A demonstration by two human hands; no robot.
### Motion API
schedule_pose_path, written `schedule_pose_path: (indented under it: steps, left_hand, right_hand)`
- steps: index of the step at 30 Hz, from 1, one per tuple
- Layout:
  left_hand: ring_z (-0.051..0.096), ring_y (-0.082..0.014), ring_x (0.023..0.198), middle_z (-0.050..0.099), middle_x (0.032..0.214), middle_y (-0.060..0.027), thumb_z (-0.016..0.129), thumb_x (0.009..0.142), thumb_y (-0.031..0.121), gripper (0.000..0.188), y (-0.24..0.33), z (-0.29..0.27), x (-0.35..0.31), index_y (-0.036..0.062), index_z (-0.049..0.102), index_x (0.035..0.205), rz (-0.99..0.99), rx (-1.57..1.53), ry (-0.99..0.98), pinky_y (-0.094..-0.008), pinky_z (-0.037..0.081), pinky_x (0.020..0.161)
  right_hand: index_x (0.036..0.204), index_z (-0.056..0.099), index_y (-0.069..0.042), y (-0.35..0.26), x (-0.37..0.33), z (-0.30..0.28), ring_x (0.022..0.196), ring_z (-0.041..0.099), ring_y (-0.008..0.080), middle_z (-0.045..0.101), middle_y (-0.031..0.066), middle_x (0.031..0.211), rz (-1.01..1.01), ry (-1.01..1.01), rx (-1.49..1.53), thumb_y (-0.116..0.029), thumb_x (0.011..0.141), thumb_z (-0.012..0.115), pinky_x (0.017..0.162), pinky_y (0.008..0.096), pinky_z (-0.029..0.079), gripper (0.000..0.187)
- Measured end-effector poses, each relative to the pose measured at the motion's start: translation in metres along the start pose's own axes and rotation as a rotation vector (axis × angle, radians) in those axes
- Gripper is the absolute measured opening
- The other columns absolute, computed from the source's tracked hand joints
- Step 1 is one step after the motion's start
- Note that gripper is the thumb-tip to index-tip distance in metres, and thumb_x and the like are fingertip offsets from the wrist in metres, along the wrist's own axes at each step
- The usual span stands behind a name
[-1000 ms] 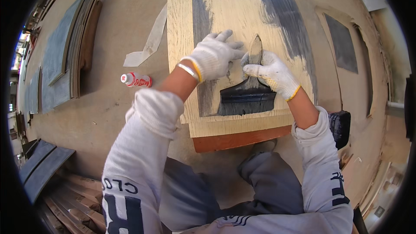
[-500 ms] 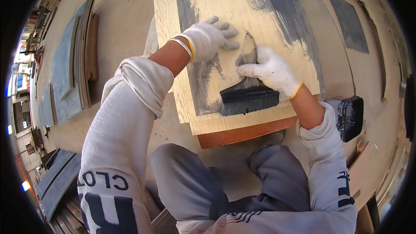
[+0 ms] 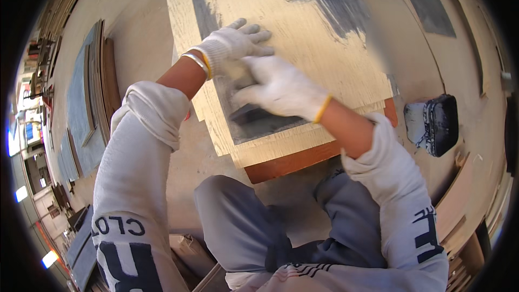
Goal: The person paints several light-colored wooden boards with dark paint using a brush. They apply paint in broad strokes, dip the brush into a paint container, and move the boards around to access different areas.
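A pale wood-grain panel (image 3: 313,59) lies before me, with dark grey paint along its left, top and lower-left parts and streaked over its upper right. My gloved left hand (image 3: 238,44) rests on its left side, fingers spread. My gloved right hand (image 3: 278,86), smeared by motion, is closed round the handle of a wide flat paint brush (image 3: 258,117). The brush's dark head is over the painted lower-left corner. Most of its handle is hidden by the right hand, which is just below the left hand.
Under the panel lie more pale sheets and an orange-brown board (image 3: 297,163). To the right on the floor stands a paint-smeared black bucket (image 3: 443,124). Grey panels (image 3: 81,97) are stacked at the left, and another dark panel (image 3: 424,2) lies at the far right.
My right hand has swept the brush leftward, from the lower middle to the panel's lower-left corner. The left hand stays spread on the panel. The whole view has shifted slightly.
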State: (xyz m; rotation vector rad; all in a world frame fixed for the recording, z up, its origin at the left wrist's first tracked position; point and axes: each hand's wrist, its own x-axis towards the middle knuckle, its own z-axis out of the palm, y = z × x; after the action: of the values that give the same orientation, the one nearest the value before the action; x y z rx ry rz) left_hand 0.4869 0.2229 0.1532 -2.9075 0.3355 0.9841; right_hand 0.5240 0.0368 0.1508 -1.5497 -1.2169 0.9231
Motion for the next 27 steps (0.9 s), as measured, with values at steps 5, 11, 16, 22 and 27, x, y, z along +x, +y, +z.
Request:
schedule_pose_path:
  steps: [5, 11, 16, 22, 27]
  left_hand:
    - [0.018, -0.0253, 0.163, 0.024, 0.175, -0.0065, 0.083, 0.076, 0.029, 0.097, 0.01, -0.007, 0.001, 0.0261, 0.041, 0.163, -0.133, 0.057, -0.121, -0.0456, 0.009, 0.135]
    - [0.022, -0.023, 0.161, 0.031, 0.173, -0.0009, 0.062, 0.092, 0.006, 0.07, 0.006, -0.001, -0.006, 0.0272, 0.051, 0.157, -0.024, 0.202, 0.036, -0.0458, 0.008, 0.135]
    - [0.025, -0.0244, 0.161, 0.042, 0.167, -0.0035, 0.062, 0.093, 0.008, 0.061, 0.01, -0.015, 0.005, 0.0254, 0.06, 0.15, 0.009, 0.243, -0.036, -0.0466, 0.01, 0.135]
    - [0.025, -0.0237, 0.16, 0.042, 0.167, -0.0068, 0.058, 0.092, 0.001, 0.06, 0.021, -0.02, 0.003, 0.0226, 0.062, 0.148, -0.028, 0.198, 0.028, -0.0439, 0.01, 0.136]
    - [0.024, -0.0234, 0.161, 0.041, 0.167, -0.0079, 0.062, 0.095, 0.014, 0.057, 0.015, -0.016, 0.006, 0.0225, 0.058, 0.151, -0.026, 0.293, -0.059, -0.0438, 0.01, 0.135]
  right_hand:
    - [0.11, 0.067, 0.002, -0.001, -0.002, -0.022, 0.088, 0.071, 0.0286, 0.073, 0.0168, 0.096, 0.169, -0.094, -0.054, -0.025, 0.087, 0.077, 0.08, 0.039, 0.056, 0.036]
    - [0.104, 0.068, 0.001, 0.036, -0.082, -0.106, 0.079, 0.068, 0.0129, 0.07, 0.0063, 0.088, 0.308, 0.199, 0.454, -0.008, 0.086, 0.077, 0.067, 0.0293, 0.057, 0.022]
    - [0.112, 0.068, 0.003, 0.035, -0.04, -0.09, 0.081, 0.069, 0.0147, 0.071, 0.0063, 0.096, 0.197, -0.01, 0.022, -0.013, 0.089, 0.079, 0.072, 0.0297, 0.057, 0.03]
    - [0.105, 0.067, 0.0, 0.074, -0.098, -0.189, 0.079, 0.068, 0.0115, 0.07, 0.0064, 0.09, 0.159, 0.189, 0.328, -0.004, 0.089, 0.076, 0.069, 0.0269, 0.057, 0.018]
    - [0.108, 0.067, 0.0, 0.056, -0.078, -0.146, 0.081, 0.069, 0.013, 0.07, 0.0055, 0.09, 0.193, 0.067, 0.218, -0.004, 0.088, 0.077, 0.071, 0.0271, 0.058, 0.022]
